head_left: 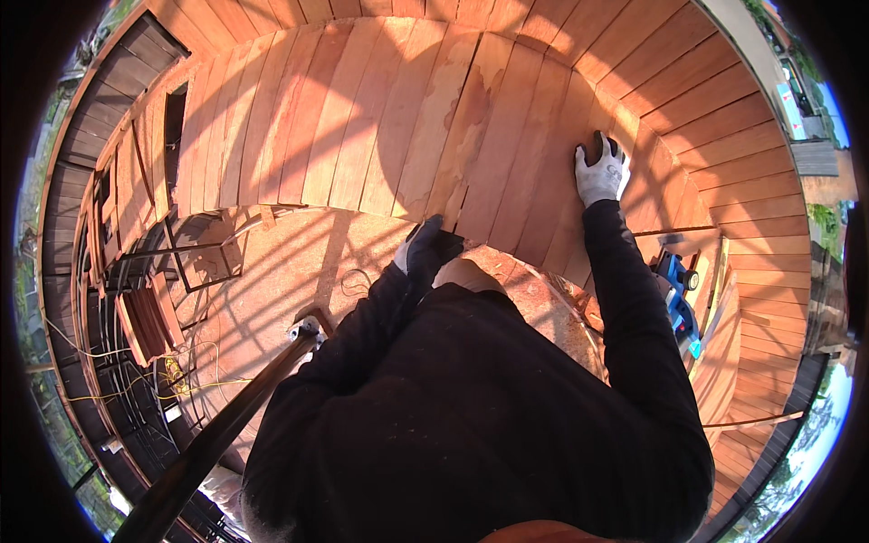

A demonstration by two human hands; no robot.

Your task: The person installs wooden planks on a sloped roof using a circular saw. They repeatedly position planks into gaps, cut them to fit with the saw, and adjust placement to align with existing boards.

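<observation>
Reddish wooden boards (389, 118) lie side by side in a curved deck in front of me. My right hand (602, 174), in a white and dark glove, rests on the boards at the right with its fingers spread. At the near edge of the deck, my left hand (425, 248) is closed around the end of a wooden board (450, 185), its dark glove fingertips at the edge. Part of that grip is hidden by the hand itself. Pale, uneven patches mark the boards between my hands.
A blue power tool (674, 294) stands beside my right forearm. At the lower left, a dark pole (226, 425) slants past my left arm. Stacked boards (149, 321), a metal frame (204, 258) and a yellow cord (118, 396) are at the left. Reddish ground (281, 262) shows below the deck.
</observation>
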